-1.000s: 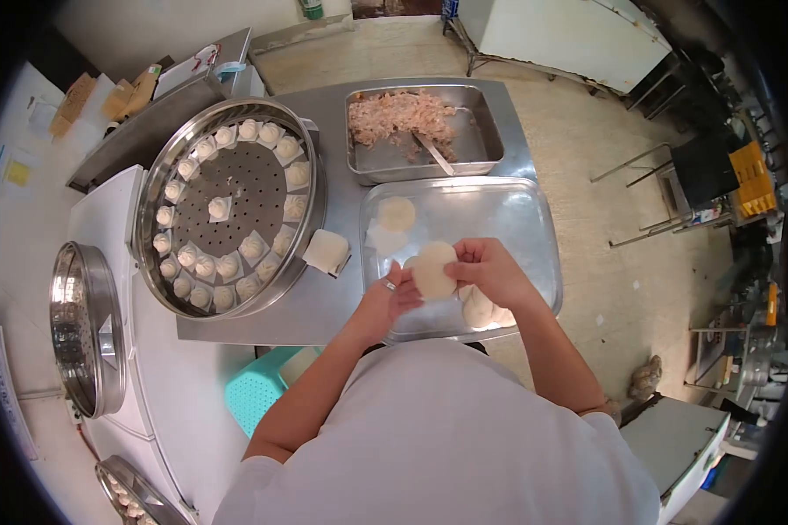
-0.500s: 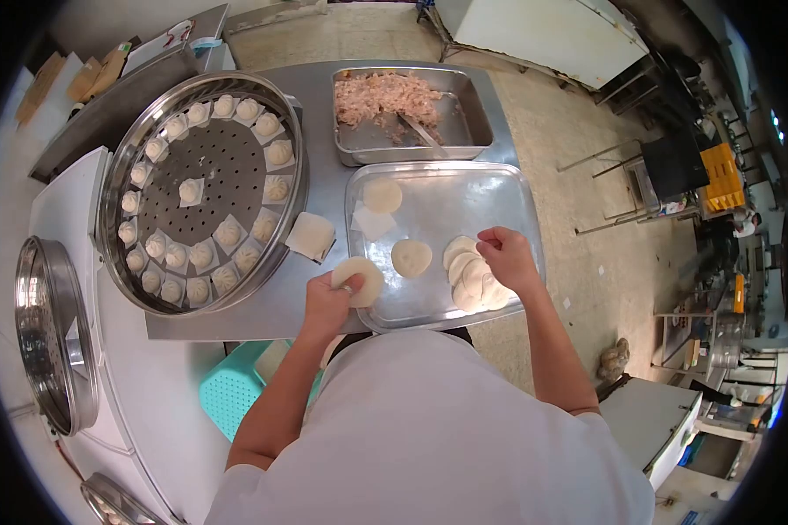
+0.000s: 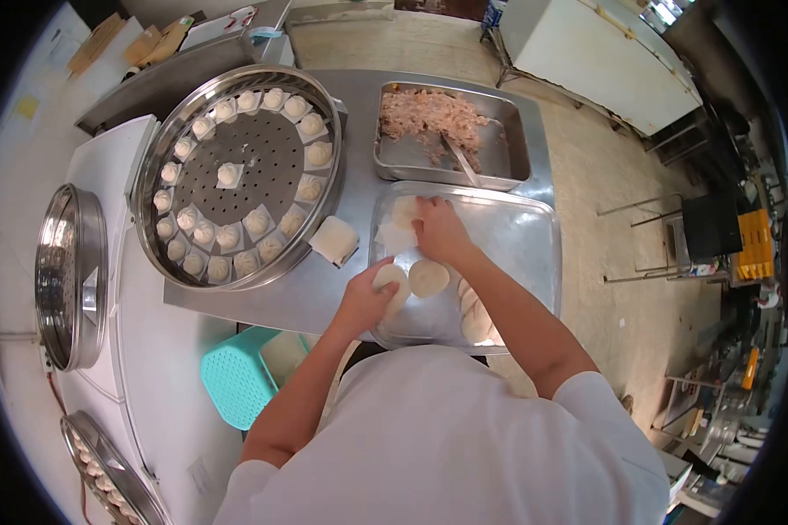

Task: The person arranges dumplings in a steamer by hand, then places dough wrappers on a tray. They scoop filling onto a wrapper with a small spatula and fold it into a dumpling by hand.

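Observation:
My left hand [image 3: 365, 300] is closed on a round dough wrapper [image 3: 394, 282], thumb across its face, above the left side of a shallow metal tray [image 3: 525, 262]. My right hand [image 3: 443, 231] reaches over the tray, its bent fingers at the right edge of another dough wrapper [image 3: 404, 210]. A square of white paper [image 3: 393, 236] lies partly under that wrapper. Between the hands and nearer me, a single dough wrapper [image 3: 429, 278] lies flat. Overlapping wrappers [image 3: 474, 317] are partly hidden by my right forearm.
Left stands a round steamer tray [image 3: 263, 179] with pleated buns on paper squares. A paper stack [image 3: 334, 240] sits beside it. Behind the shallow tray, a deep pan [image 3: 510, 140] holds minced filling [image 3: 429, 118] and a metal spatula [image 3: 464, 162]. A turquoise stool [image 3: 236, 381] stands below.
My right hand has moved left and away from me, from the overlapping wrappers to the wrapper by the paper. My left hand still holds its wrapper, now tilted. The camera view has shifted.

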Motion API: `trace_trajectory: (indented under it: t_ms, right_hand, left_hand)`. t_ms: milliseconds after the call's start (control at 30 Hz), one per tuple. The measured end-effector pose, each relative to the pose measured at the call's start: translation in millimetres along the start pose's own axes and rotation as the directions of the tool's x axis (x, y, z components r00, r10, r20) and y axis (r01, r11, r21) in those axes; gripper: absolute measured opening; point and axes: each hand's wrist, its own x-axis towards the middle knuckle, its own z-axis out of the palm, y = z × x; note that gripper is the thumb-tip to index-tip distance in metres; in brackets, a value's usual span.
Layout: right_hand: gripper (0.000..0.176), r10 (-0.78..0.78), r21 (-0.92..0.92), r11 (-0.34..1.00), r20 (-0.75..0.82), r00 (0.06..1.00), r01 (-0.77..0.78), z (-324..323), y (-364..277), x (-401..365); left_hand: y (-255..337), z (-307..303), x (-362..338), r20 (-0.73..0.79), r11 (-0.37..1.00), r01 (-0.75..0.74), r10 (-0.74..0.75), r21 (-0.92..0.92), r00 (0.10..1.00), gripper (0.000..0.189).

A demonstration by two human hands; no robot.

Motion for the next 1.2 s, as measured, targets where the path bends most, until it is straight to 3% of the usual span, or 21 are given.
trace_trajectory:
  t_ms: [67,167,267,367,467,567,600,667,767,867,967,1067,1167,1200]
  right_hand:
    - [0.049,0.155,-0.035,0.988,0.073,0.985,-0.153,1,-2,15]
    - [0.053,0.256,0.057,0.961,0.201,0.946,-0.272,3,4,29]
    - [0.055,0.271,0.169,0.925,0.339,0.901,-0.341,6,15,37]
    - [0.051,0.31,0.453,0.728,0.452,0.837,-0.514,-2,7,27]
    - [0.049,0.234,0.196,0.955,-0.028,0.972,-0.224,18,14,6]
    - [0.042,0.133,0.231,0.968,-0.158,0.978,-0.094,-6,4,-13]
    - [0.039,0.209,0.498,0.842,0.056,0.976,-0.209,-17,-6,-23]
    - [0.032,0.151,0.782,0.369,0.482,0.863,-0.502,-39,-26,-43]
    - [0.023,0.083,0.747,0.408,0.543,0.836,-0.526,-50,-35,-64]
    - [0.026,0.178,0.681,0.553,0.466,0.867,-0.479,-60,-37,-72]
    - [0.023,0.1,0.782,0.487,0.393,0.914,-0.39,-70,-39,-79]
    - [0.02,0.136,0.788,0.42,0.436,0.89,-0.45,-85,-47,-86]
    - [0.02,0.209,0.694,0.445,0.534,0.819,-0.566,-93,-46,-91]
    - [0.022,0.212,0.723,0.436,0.496,0.842,-0.536,-91,-45,-94]
  left_hand:
    - [9,4,23,0.063,0.987,0.027,-0.038,0.16,0.997,0.063]
    - [-2,8,48,0.126,0.909,0.018,-0.077,0.416,0.989,0.072]
    - [20,6,47,0.153,0.909,0.137,-0.212,0.394,0.965,0.074]
    - [-9,11,53,0.111,0.895,0.061,-0.121,0.441,0.986,0.074]
    - [-30,12,55,0.065,0.915,0.003,-0.032,0.404,0.997,0.067]
    - [0,-1,42,0.045,0.959,0.246,-0.254,0.142,0.966,0.054]
    - [1,-1,35,0.075,0.957,0.263,-0.256,-0.123,0.964,0.05]
    - [-1,3,22,0.132,0.746,0.268,-0.238,-0.61,0.962,0.042]
    - [13,6,15,0.109,0.78,0.279,-0.264,-0.56,0.958,0.035]
    - [21,3,8,0.199,0.768,0.295,-0.219,-0.569,0.955,0.033]
    - [27,3,10,0.221,0.764,0.32,-0.234,-0.56,0.947,0.033]
    - [21,8,18,0.14,0.809,0.243,-0.199,-0.535,0.97,0.034]
    - [24,11,17,0.074,0.822,0.192,-0.181,-0.536,0.981,0.032]
    - [25,12,16,0.091,0.802,0.202,-0.183,-0.563,0.979,0.033]
